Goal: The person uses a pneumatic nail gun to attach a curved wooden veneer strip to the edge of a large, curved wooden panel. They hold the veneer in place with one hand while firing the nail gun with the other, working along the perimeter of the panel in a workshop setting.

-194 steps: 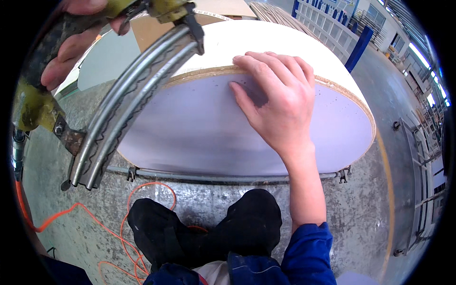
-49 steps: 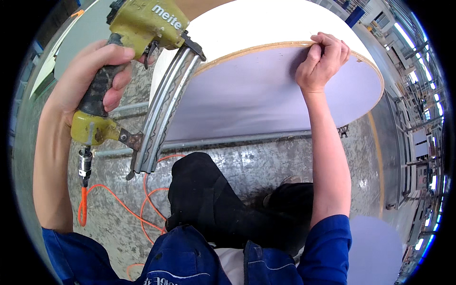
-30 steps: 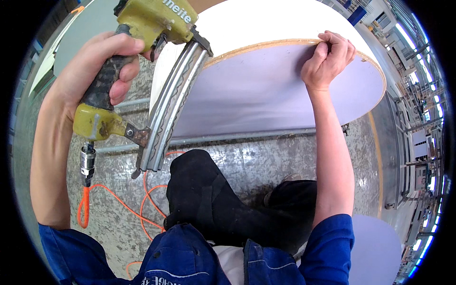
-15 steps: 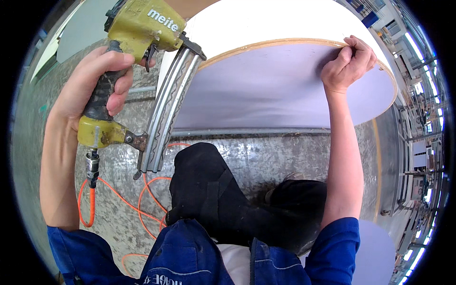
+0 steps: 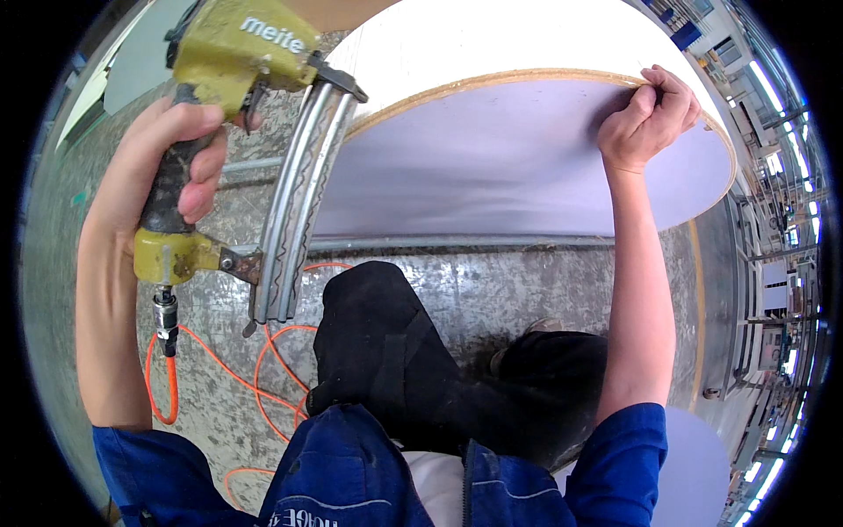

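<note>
My left hand (image 5: 180, 162) is closed around the black grip of a yellow-green pneumatic nail gun (image 5: 241, 53). A finger rests by its trigger, and its silver magazine (image 5: 303, 202) slants down on the right side. From the handle's lower end, a metal coupling joins an orange air hose (image 5: 173, 395). My right hand (image 5: 648, 119) grips the wooden rim of a large rounded panel (image 5: 474, 158), white on top with a pale lilac face toward me. Its fingers curl over the edge; the fingertips are partly hidden. The gun's head is close to the panel's left end.
Orange hose loops (image 5: 263, 386) lie on the worn grey floor (image 5: 457, 290) beside my black-trousered leg (image 5: 378, 342). A metal bar (image 5: 457, 241) runs below the panel. Another pale rounded panel (image 5: 694, 465) is at lower right. Shelving (image 5: 773, 290) stands far right; flat boards (image 5: 140, 70) lie upper left.
My left hand and the nail gun have shifted slightly left, leaving more of the panel's left edge visible. My right hand keeps its hold on the rim.
</note>
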`<state>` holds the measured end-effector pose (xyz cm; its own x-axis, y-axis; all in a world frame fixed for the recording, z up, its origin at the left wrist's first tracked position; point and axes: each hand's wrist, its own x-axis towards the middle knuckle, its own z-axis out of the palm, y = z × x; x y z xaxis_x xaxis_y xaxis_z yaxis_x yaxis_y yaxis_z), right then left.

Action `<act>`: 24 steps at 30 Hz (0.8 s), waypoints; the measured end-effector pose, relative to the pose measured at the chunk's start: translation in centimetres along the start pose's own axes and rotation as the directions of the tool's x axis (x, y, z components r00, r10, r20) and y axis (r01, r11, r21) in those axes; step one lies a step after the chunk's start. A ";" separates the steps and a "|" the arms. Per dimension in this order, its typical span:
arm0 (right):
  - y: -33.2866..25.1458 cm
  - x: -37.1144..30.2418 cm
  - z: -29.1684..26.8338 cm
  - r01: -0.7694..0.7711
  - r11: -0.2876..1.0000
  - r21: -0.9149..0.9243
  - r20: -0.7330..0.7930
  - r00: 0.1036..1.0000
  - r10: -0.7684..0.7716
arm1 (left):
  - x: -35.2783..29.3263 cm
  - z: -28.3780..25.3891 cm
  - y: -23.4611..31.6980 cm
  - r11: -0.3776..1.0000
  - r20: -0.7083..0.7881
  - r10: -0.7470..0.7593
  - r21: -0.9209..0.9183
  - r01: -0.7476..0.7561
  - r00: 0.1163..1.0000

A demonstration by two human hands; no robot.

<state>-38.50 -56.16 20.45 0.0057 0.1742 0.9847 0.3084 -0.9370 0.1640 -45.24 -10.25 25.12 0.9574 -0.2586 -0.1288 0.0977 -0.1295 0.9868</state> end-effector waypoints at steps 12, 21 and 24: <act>0.0 -0.1 -0.1 -0.004 1.000 -0.023 0.013 1.000 0.004 | -0.4 -1.3 -3.1 0.995 0.015 -0.060 -0.074 0.061 0.998; 0.5 -0.3 -0.2 0.022 0.997 -0.070 0.033 0.999 -0.020 | -0.2 -2.1 -3.5 0.997 0.000 -0.061 -0.056 0.061 0.998; 0.3 -0.4 0.2 0.025 0.998 -0.059 0.034 0.999 -0.023 | -1.2 -3.4 -4.1 0.987 -0.043 -0.074 -0.145 0.067 0.996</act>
<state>-38.25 -56.41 20.09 0.0308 0.2056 0.9781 0.2520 -0.9486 0.1915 -45.85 -6.18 21.53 0.9582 -0.2071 -0.1973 0.2002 -0.0068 0.9797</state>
